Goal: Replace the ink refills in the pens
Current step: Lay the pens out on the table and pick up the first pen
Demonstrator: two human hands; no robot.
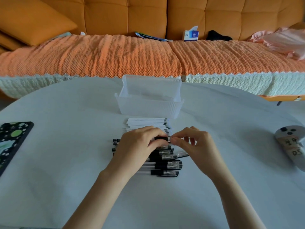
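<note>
A row of several clear pens with black grips and caps [166, 166] lies on the white table, partly hidden under my hands. Behind them sits a stack of several white ink refills [146, 123]. My left hand [140, 144] grips one pen [162, 139] by its black grip section, holding it just above the row. My right hand [193, 144] pinches the tip end of that same pen between thumb and forefinger. The pen's barrel is hidden inside my left hand.
A clear plastic box [149, 104] stands behind the refills. A black tray with green dots [11, 141] lies at the left edge. A grey handheld device with taped labels [293, 144] rests at the right. An orange sofa [148, 52] runs behind the table.
</note>
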